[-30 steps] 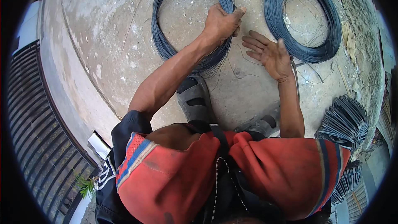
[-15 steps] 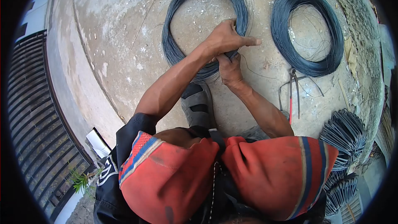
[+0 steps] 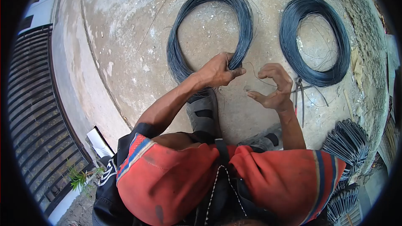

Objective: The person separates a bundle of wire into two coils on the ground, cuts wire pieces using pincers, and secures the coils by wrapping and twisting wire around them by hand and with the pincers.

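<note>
My left hand (image 3: 218, 72) is wrapped round the lower right side of a large coil of dark wire (image 3: 247, 21). To the right of it, my right hand (image 3: 276, 87) is raised with thumb and fingers curved apart, nothing between them. A thin loose wire end arcs from the coil towards the fingers of my right hand. Another coil of dark wire (image 3: 289, 37) lies on the concrete further right. Just below that coil are pincers (image 3: 299, 84) with red on a handle, partly behind my right wrist.
Bundles of bent metal rods (image 3: 347, 142) lie at the lower right beside a rough concrete edge. A dark metal grille (image 3: 37, 117) runs down the left, with a small green plant (image 3: 79, 178) near its bottom. My shoe (image 3: 203, 115) is close under the held coil.
My right hand has come away from the coil and opened, moving right. My left hand still grips the coil, now nearer its bottom right. Both coils appear lower in view.
</note>
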`<state>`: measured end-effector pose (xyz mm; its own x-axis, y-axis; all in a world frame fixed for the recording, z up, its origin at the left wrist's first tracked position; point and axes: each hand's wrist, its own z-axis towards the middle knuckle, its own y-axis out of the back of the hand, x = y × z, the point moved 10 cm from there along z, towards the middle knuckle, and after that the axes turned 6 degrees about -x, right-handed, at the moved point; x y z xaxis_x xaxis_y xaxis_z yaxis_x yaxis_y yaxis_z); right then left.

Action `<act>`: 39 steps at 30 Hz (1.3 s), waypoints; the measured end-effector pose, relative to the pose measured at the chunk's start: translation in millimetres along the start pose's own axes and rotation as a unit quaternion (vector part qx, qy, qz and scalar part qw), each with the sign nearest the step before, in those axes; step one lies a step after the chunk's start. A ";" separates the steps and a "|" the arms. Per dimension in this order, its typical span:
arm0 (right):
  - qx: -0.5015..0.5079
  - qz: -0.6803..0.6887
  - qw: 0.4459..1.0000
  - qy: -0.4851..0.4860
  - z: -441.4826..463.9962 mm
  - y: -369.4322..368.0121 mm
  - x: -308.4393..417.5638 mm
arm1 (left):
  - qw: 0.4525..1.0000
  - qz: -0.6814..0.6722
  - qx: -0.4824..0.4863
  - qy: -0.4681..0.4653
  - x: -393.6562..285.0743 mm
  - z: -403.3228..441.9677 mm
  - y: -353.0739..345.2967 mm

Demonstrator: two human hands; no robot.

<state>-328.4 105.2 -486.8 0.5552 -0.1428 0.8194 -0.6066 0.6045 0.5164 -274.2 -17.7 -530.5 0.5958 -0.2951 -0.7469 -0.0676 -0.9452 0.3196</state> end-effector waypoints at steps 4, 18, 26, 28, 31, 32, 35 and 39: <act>-0.093 -0.341 0.877 0.326 37.0 -16.0 64.0 | 0.998 0.046 0.019 -0.033 6.0 -14.0 3.7; 0.185 -0.159 0.881 0.405 68.2 -102.9 46.8 | 0.915 0.363 -0.090 -0.154 71.1 -71.1 26.5; 0.188 -0.161 0.885 0.394 68.4 -100.4 41.2 | 0.882 0.367 -0.177 -0.238 59.9 -74.3 24.9; 0.178 -0.155 0.884 0.403 68.1 -100.0 41.6 | 0.898 0.345 -0.120 -0.245 57.6 -70.0 23.4; 0.152 -0.138 0.907 0.367 73.3 -86.5 40.6 | 0.917 0.316 -0.040 -0.239 46.7 -66.6 21.8; 0.150 -0.158 0.911 0.350 74.4 -79.5 36.5 | 0.910 0.315 -0.051 -0.265 44.0 -65.8 21.9; 0.015 -0.226 0.951 0.210 69.8 -7.1 28.3 | 0.925 0.302 -0.049 -0.227 33.4 -61.5 24.0; 0.000 -0.200 0.978 -0.054 -22.8 33.2 -39.0 | 0.925 0.281 -0.099 -0.234 25.1 -59.0 22.9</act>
<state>-357.2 148.7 -507.3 0.6854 -0.4490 0.5732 -0.3536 0.4830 0.8011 -213.6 -38.6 -507.5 0.0953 -0.8051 -0.5855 -0.0855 -0.5926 0.8010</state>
